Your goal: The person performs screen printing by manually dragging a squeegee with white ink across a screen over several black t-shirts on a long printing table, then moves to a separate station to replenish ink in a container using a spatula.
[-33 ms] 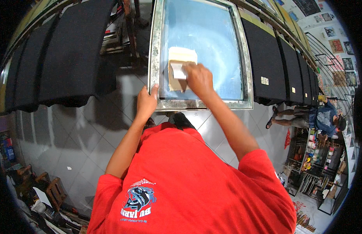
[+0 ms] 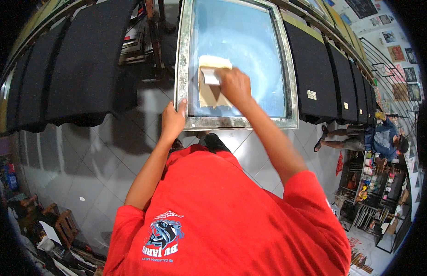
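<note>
1. Underfoot and on either side, a pale grey tiled floor (image 2: 93, 198) spreads out, with shadows across its left part
2. To the left stands a row of black cloths (image 2: 89, 64), and a matching row of black cloths (image 2: 311, 69) runs along the right
3. Near the far end of the right row, a co-worker (image 2: 381, 140) in a dark top, shorts and sandals
4. Between the rows, in front of the person, a worn grey frame (image 2: 241, 123) surrounds a blue panel (image 2: 259, 50)
5. On the panel's left, toward the near edge, a ragged tan patch (image 2: 209, 97), yellower at its far end; sheet or coating, I cannot tell
6. Left hand (image 2: 173, 118) gripping the frame by its near left corner, thumb on top
7. Right hand (image 2: 236, 86) closed around one end of a tool, over the patch's right side
8. Smallest, that pale flat tool (image 2: 210, 77), tilted above or against the patch; contact is unclear
</note>
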### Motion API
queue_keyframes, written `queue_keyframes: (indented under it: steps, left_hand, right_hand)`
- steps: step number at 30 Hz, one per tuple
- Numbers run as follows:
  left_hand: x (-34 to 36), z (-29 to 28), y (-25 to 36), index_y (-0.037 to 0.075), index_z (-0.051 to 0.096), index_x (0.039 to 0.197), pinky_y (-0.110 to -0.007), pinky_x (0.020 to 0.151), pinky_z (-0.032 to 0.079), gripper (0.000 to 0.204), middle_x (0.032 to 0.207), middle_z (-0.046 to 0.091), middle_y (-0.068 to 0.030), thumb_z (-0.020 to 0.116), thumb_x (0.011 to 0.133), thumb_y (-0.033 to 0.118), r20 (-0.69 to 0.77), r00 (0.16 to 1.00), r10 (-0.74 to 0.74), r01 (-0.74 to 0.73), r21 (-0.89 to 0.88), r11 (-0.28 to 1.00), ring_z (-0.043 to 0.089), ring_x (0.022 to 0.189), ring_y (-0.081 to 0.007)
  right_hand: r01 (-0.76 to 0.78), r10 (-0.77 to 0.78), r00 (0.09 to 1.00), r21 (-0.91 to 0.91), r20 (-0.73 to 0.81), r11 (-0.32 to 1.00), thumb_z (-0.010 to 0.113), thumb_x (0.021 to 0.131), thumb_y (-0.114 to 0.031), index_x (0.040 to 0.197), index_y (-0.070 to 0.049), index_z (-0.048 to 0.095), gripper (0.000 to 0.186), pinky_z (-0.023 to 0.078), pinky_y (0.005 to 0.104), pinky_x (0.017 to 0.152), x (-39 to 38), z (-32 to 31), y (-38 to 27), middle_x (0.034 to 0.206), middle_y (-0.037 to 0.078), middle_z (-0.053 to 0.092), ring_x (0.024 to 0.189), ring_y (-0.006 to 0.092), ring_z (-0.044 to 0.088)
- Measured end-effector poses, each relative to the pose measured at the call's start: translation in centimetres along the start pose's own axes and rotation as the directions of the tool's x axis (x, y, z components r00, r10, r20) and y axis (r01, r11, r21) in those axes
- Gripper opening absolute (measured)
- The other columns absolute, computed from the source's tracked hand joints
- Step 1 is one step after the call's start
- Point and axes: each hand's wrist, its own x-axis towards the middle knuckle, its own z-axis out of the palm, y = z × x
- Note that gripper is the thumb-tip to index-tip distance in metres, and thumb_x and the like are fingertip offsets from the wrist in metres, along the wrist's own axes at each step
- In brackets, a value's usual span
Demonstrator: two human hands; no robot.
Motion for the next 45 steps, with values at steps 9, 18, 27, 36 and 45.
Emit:
queue_keyframes:
  steps: [9, 18, 27, 36, 45]
  left_hand:
    - [0.5, 0.5, -0.6, -0.01, 0.06, 0.096, -0.049, 0.08, 0.045, 0.053, 0.091, 0.063, -0.032, 0.054, 0.092, 0.043, -0.054, 0.998, 0.012, -0.011, 0.016, 1.0, 0.06, 0.089, -0.0472]
    - [1.1, 0.9, -1.4, -0.009, 0.061, 0.1, -0.046, 0.078, 0.047, 0.048, 0.091, 0.065, -0.028, 0.054, 0.093, 0.038, -0.001, 1.0, 0.009, -0.009, -0.058, 0.998, 0.062, 0.088, -0.0426]
    - [1.2, 0.8, -1.6, -0.009, 0.061, 0.101, -0.041, 0.075, 0.046, 0.046, 0.088, 0.065, -0.0224, 0.053, 0.095, 0.036, 0.037, 0.998, -0.051, 0.053, -0.072, 0.996, 0.062, 0.082, -0.0312]
    - [-0.2, 0.5, 0.5, -0.009, 0.061, 0.099, -0.037, 0.073, 0.045, 0.042, 0.085, 0.065, -0.0176, 0.053, 0.096, 0.032, 0.018, 1.0, -0.018, 0.021, -0.205, 0.979, 0.059, 0.078, -0.022]
    - [-0.3, -1.2, 0.1, -0.009, 0.059, 0.098, -0.037, 0.073, 0.044, 0.041, 0.083, 0.063, -0.0199, 0.053, 0.095, 0.032, 0.017, 1.0, 0.002, 0.001, -0.157, 0.988, 0.057, 0.076, -0.0249]
  right_hand:
    - [-0.04, 0.043, 0.979, -0.021, 0.198, 0.999, 0.065, 0.07, -0.02, 0.081, -0.012, 0.068, 0.013, 0.052, 0.0445, 0.062, 2.9, -7.2, -0.7, 0.078, 0.013, 0.067, 0.074, 0.0319, 0.066]
    - [0.021, -0.024, 0.998, 0.054, 0.052, 0.998, 0.076, 0.062, -0.015, 0.11, -0.006, 0.059, 0.051, 0.044, 0.0398, 0.084, -11.7, -3.8, -5.6, 0.109, 0.007, 0.06, 0.099, 0.0269, 0.056]
    - [-0.056, 0.035, 0.997, 0.295, 0.074, 0.954, 0.081, 0.063, -0.043, 0.128, -0.003, 0.05, 0.082, 0.036, 0.046, 0.1, -11.3, -7.1, -5.0, 0.128, 0.019, 0.051, 0.12, 0.0359, 0.046]
    - [-0.86, 0.862, 0.506, 0.06, -0.034, 0.507, 0.058, 0.088, -0.046, 0.109, 0.005, 0.058, 0.056, 0.044, 0.0417, 0.088, -19.1, -7.4, 19.1, 0.106, 0.025, 0.06, 0.101, 0.0347, 0.058]
    - [-0.821, 0.866, 0.499, 0.314, -0.007, 0.476, 0.039, 0.099, -0.039, 0.085, 0.009, 0.061, 0.054, 0.042, 0.045, 0.067, -20.9, -4.6, 21.4, 0.077, 0.028, 0.061, 0.071, 0.0377, 0.059]
